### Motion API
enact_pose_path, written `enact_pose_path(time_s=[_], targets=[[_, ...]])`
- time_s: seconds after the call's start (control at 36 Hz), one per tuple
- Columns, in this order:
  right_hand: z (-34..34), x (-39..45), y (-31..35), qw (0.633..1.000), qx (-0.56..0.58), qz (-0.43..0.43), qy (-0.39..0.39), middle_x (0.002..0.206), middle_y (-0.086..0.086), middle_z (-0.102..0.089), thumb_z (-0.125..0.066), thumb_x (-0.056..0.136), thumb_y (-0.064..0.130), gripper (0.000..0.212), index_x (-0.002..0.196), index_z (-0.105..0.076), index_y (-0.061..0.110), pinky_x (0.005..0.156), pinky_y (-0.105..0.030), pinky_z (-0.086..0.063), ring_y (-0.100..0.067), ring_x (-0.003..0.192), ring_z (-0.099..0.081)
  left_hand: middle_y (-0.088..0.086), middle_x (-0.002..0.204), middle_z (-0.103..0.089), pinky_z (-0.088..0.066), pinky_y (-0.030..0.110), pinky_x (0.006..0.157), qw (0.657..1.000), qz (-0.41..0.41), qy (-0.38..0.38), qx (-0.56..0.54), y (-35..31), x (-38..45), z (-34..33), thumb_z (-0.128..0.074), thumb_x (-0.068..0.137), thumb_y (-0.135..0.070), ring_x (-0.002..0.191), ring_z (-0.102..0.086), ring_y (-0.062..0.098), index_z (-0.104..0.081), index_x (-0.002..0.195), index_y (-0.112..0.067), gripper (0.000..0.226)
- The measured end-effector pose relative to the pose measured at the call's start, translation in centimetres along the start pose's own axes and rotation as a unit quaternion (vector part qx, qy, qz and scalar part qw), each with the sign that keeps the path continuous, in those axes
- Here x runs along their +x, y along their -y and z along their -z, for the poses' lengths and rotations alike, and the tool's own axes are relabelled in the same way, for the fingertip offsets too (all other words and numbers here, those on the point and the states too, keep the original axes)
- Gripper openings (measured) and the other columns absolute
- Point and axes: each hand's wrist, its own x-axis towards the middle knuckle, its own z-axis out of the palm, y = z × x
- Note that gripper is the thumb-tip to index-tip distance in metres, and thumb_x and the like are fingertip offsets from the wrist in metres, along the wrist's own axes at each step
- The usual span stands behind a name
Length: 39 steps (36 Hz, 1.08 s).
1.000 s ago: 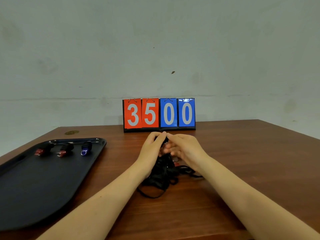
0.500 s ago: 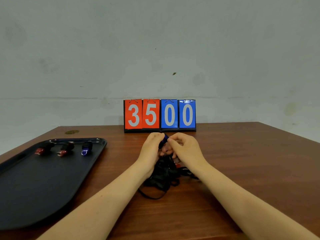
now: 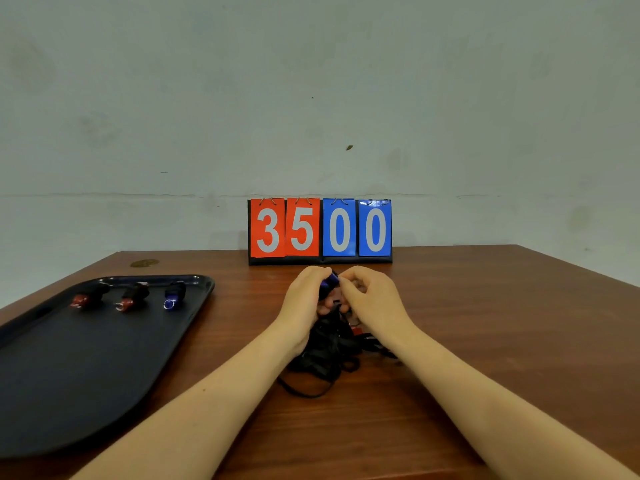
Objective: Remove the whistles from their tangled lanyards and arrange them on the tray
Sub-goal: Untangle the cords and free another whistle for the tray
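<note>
A blue whistle (image 3: 328, 283) sits between my two hands over the middle of the table. My left hand (image 3: 303, 303) holds it with curled fingers, and my right hand (image 3: 372, 299) pinches at it from the right. Under the hands lies a tangled heap of black lanyards (image 3: 327, 351), with a bit of red showing at its right side. The black tray (image 3: 69, 368) at the left carries two red whistles (image 3: 88, 297) (image 3: 133, 296) and a blue whistle (image 3: 174, 294) in a row near its far edge.
A flip scoreboard (image 3: 320, 232) reading 3500 stands at the table's back edge against the wall. A small brownish mark (image 3: 144, 263) lies on the table at the far left.
The blue whistle has come up into view between my fingertips, out of the black tangle. Both hands stay close together over the lanyards.
</note>
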Motion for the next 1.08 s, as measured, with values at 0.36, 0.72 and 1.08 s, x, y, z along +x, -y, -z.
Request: enact_pose_path(time_s=[0.36, 0.72, 1.08], targets=[[-0.2, -0.1, 0.1, 0.998, 0.053, 0.02, -0.026, 0.094, 0.019, -0.064, -0.061, 0.093, 0.024, 0.018, 0.109, -0.068, 0.028, 0.077, -0.01, -0.047, 0.002, 0.091, -0.06, 0.003, 0.071, -0.061, -0.044, 0.02, 0.053, 0.985, 0.059, 0.007, -0.16, -0.6, -0.4, -0.4, -0.048, 0.099, -0.032, 0.056, -0.052, 0.01, -0.061, 0.101, -0.011, 0.025], [-0.7, -0.2, -0.2, 0.997, -0.066, 0.036, 0.015, 0.089, 0.004, -0.061, -0.054, 0.097, 0.029, 0.023, 0.113, -0.069, 0.023, 0.069, -0.012, -0.039, -0.004, 0.082, -0.054, 0.008, 0.082, -0.066, -0.049, 0.025, 0.061, 0.974, 0.1, -0.035, -0.2, -0.4, -0.4, -0.7, -0.045, 0.101, -0.031, 0.064, -0.058, 0.014, -0.063, 0.103, -0.01, 0.027], [0.0, 0.0, 0.3, 0.999, 0.002, 0.017, -0.05, 0.103, 0.013, -0.058, -0.063, 0.091, 0.028, 0.037, 0.127, -0.056, 0.026, 0.074, -0.008, -0.042, 0.002, 0.09, -0.055, 0.018, 0.12, -0.067, -0.048, 0.041, 0.099, 0.979, 0.09, 0.018, -0.18, -0.5, -0.5, -0.6, -0.038, 0.101, -0.023, 0.109, -0.062, 0.027, -0.061, 0.122, -0.006, 0.036]])
